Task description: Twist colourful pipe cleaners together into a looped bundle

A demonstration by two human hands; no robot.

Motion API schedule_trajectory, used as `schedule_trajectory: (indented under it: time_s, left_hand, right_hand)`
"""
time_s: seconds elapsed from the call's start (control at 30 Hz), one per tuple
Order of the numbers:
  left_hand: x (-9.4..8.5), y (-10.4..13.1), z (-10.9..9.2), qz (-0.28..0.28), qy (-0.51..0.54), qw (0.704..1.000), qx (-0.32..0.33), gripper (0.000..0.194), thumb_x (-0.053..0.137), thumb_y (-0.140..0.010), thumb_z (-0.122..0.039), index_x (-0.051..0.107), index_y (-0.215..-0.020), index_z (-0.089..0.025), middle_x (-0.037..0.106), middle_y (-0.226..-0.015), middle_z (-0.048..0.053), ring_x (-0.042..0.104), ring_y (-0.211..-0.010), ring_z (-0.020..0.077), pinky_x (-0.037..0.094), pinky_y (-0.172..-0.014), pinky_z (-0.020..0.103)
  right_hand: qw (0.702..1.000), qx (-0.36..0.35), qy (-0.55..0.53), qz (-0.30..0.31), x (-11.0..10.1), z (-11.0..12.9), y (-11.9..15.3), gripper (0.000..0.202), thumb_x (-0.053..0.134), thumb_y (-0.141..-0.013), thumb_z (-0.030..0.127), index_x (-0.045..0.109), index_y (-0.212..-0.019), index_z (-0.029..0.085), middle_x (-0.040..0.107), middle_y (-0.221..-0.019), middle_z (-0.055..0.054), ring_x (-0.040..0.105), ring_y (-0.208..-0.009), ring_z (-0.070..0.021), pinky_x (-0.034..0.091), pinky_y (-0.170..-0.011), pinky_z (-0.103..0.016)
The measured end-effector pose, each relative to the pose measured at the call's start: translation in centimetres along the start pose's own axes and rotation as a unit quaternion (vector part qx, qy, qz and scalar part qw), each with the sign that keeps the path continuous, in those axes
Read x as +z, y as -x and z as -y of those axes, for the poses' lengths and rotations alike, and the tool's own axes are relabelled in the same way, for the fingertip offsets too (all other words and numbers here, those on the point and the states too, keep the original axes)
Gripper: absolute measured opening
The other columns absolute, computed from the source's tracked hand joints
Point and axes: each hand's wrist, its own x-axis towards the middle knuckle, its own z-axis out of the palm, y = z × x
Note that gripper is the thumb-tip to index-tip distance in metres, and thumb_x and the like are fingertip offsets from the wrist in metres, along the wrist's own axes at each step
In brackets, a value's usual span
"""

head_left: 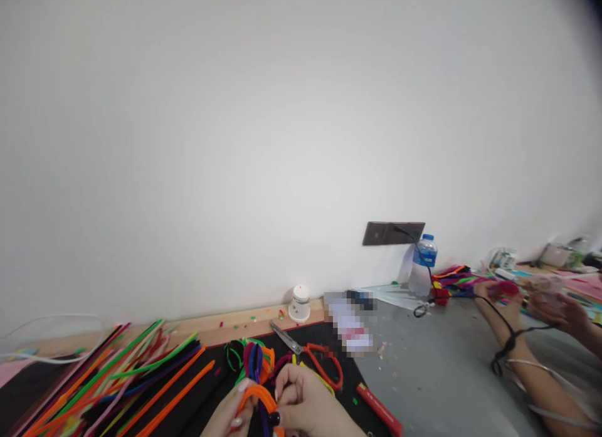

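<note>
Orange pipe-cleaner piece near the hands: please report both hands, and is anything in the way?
Left hand holding bent orange pipe-cleaner piece. Right hand against it, grip unclear. Red-handled scissors just beyond, possibly in the way.

Worktop point(423, 374): pipe cleaners point(176, 399) on L; scissors point(294, 346) mid, mostly on mat point(315, 332); bottle point(418, 272) further R, at back nr wall point(282, 142), by socket panel point(383, 234).

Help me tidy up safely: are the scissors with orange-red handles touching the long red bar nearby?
Apart. The head view shows a strip of black mat between the handle end of the scissors and the red bar.
</note>
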Motion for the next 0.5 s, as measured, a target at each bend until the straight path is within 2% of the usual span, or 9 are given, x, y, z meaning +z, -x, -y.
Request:
schedule_trajectory:
  time_s: [0.13,0.23,0.3,0.33,0.4,0.5]
  left_hand:
    - [0.7,0.5,0.1,-0.017,0.012,0.999,0.032,0.057,0.053,-0.057,-0.072,0.056,-0.077,-0.019,0.034,-0.041,-0.01,0.017,-0.029,0.0015,0.011,-0.03,0.015]
    - [1.2,1.1,0.4,-0.027,0.012,0.997,0.073,0.058,0.054,-0.06,-0.069,0.056,-0.086,-0.018,0.039,-0.045,-0.009,0.023,-0.033,0.0027,0.015,-0.034,0.016]
    - [1.4,1.0,1.0,-0.008,0.019,0.996,0.085,0.055,0.054,-0.063,-0.067,0.054,-0.089,-0.018,0.04,-0.046,-0.009,0.028,-0.036,0.0037,0.017,-0.037,0.016]
    - [1.4,0.8,1.4,0.017,0.032,0.996,0.079,0.059,0.056,-0.059,-0.069,0.053,-0.09,-0.019,0.04,-0.045,-0.009,0.028,-0.035,0.0041,0.017,-0.037,0.016]
    - [1.4,0.2,2.2,0.034,0.062,0.994,0.077,0.061,0.056,-0.057,-0.07,0.051,-0.092,-0.02,0.047,-0.049,-0.007,0.036,-0.037,0.0065,0.023,-0.038,0.018]
    - [1.3,-0.5,2.9,0.035,0.08,0.993,0.076,0.058,0.058,-0.057,-0.068,0.051,-0.09,-0.02,0.056,-0.058,-0.002,0.052,-0.052,0.0148,0.034,-0.047,0.022]
  right_hand:
    - [1.0,0.017,0.015,0.022,0.5,-0.4,-0.1,0.038,0.079,-0.048,0.029,0.052,-0.069,0.012,0.055,-0.044,0.005,0.044,-0.032,-0.0047,0.03,-0.035,-0.014]
    - [0.999,0.008,0.023,0.026,0.6,-0.7,-0.1,0.035,0.079,-0.048,0.03,0.053,-0.063,0.012,0.055,-0.048,0.003,0.045,-0.037,-0.0048,0.031,-0.039,-0.016]
    - [0.999,0.003,0.038,0.017,0.6,-0.8,0.0,0.034,0.079,-0.048,0.029,0.054,-0.062,0.012,0.054,-0.048,0.004,0.043,-0.038,-0.0041,0.03,-0.04,-0.016]
    - [0.999,0.002,0.047,0.015,0.6,-0.8,0.0,0.032,0.078,-0.048,0.029,0.055,-0.061,0.012,0.053,-0.048,0.004,0.042,-0.038,-0.0037,0.028,-0.039,-0.016]
    - [0.998,0.001,0.061,0.015,0.8,-0.6,0.1,0.028,0.076,-0.05,0.027,0.054,-0.058,0.012,0.051,-0.046,0.005,0.04,-0.037,-0.0035,0.027,-0.039,-0.016]
    - [0.997,0.0,0.078,0.006,1.4,-0.2,0.2,0.02,0.072,-0.052,0.02,0.054,-0.057,0.012,0.052,-0.045,0.005,0.043,-0.038,-0.0049,0.028,-0.04,-0.016]
